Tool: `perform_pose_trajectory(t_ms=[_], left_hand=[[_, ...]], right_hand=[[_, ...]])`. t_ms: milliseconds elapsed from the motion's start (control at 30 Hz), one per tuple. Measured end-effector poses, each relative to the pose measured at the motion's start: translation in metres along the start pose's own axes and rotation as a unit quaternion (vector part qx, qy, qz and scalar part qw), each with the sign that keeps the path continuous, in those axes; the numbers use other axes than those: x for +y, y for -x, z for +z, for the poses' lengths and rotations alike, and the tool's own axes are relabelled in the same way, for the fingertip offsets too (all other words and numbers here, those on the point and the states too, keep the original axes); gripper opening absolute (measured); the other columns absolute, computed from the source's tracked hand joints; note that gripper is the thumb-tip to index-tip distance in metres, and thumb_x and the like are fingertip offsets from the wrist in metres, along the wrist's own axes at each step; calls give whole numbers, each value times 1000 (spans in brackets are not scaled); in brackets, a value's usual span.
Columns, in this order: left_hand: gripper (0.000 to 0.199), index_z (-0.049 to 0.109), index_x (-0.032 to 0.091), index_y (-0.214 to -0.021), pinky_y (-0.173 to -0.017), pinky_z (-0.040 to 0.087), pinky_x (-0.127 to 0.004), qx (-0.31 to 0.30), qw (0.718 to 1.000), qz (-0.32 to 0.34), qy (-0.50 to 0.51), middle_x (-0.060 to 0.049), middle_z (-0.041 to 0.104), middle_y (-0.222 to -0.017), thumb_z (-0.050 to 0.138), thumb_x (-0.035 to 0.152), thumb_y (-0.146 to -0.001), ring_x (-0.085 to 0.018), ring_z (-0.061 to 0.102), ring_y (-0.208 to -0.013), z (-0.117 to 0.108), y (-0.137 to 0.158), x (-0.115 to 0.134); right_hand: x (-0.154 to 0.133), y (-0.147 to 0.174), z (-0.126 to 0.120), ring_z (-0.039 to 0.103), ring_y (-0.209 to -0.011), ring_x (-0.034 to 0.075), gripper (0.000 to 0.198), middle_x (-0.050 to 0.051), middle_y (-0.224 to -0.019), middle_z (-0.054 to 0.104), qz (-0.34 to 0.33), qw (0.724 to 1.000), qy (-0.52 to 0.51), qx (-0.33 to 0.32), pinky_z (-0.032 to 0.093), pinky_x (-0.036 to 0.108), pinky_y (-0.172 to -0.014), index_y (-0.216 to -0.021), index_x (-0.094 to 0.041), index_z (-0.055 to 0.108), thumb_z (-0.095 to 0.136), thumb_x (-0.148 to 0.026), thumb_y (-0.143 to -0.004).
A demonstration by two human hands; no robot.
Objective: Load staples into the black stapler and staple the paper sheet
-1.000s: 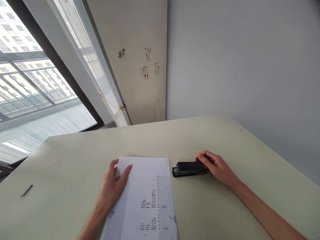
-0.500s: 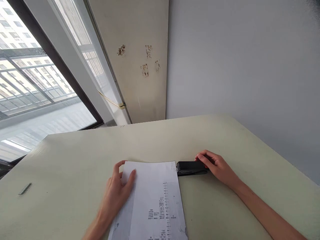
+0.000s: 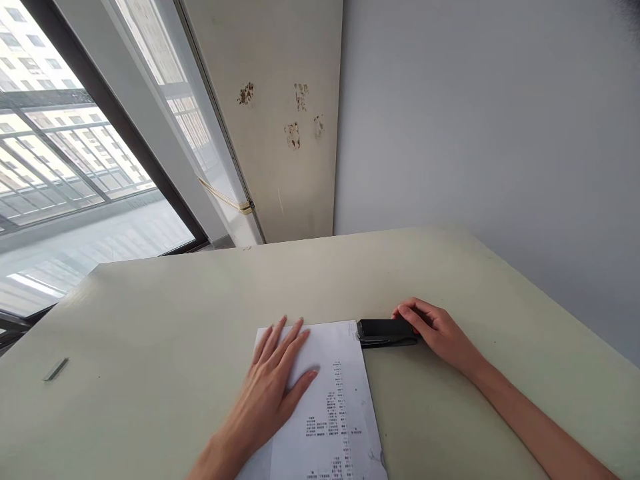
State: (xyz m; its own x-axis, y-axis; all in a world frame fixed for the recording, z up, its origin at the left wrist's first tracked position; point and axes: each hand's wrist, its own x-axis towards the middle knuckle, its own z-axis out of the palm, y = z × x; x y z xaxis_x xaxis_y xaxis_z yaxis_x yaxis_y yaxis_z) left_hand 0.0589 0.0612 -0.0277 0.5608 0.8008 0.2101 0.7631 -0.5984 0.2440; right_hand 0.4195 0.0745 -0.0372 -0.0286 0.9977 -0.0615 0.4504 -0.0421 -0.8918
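A stack of printed paper [image 3: 325, 393] lies on the table in front of me, running off the bottom of the view. My left hand [image 3: 275, 373] rests flat on its left part, fingers spread and pointing away from me. At the top right corner of the paper sits a black stapler [image 3: 385, 331], its front end meeting the paper's edge. My right hand [image 3: 433, 327] grips the stapler's rear end, with thumb and fingers closed around it. Part of that rear end is hidden by the fingers.
On the pale green table [image 3: 175, 333], a small strip of staples [image 3: 56, 369] lies far left. Behind stand a stained cream panel [image 3: 280, 167] and a grey wall [image 3: 475, 133]. A glass window [image 3: 75, 153] fills the upper left.
My left hand has gone from holding the paper's left edge to lying flat on top of it. My right hand keeps its hold on the stapler.
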Motion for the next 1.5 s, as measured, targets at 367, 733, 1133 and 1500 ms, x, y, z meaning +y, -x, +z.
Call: perform_pose_trajectory(t_ms=[367,733,1133,1500], left_hand=[[61,34,32,-163,-127,34,-60,1,1000,-12,-2,-3,38,-169,53,45,-106,-33,24,-160,3,0,8],[55,41,30,-160,-127,34,-58,14,1000,-16,8,-3,39,-169,51,44,-107,-33,23,-161,6,3,10],[50,47,27,-156,-126,36,-60,25,999,-15,25,-4,38,-169,50,42,-108,-35,20,-161,11,6,11],[51,46,26,-156,-126,37,-59,29,999,-12,28,-5,37,-170,50,42,-108,-35,21,-161,15,8,11]], right_hand=[[-3,3,-1,49,-67,20,49,2,-84,67,11,1000,7,1,38,31,-59,-91,-27,70,46,-69,-101],[-29,-2,5,68,-108,27,51,6,-111,77,-8,999,18,-28,54,34,-89,-98,-28,71,46,-72,-101],[-83,-29,42,68,-103,28,46,4,-114,75,-39,981,190,-24,52,40,-84,-97,-32,65,35,-65,-106],[-101,-34,70,55,-137,27,48,4,-133,69,-36,964,253,-67,48,44,-108,-111,-30,65,24,-56,-110]])
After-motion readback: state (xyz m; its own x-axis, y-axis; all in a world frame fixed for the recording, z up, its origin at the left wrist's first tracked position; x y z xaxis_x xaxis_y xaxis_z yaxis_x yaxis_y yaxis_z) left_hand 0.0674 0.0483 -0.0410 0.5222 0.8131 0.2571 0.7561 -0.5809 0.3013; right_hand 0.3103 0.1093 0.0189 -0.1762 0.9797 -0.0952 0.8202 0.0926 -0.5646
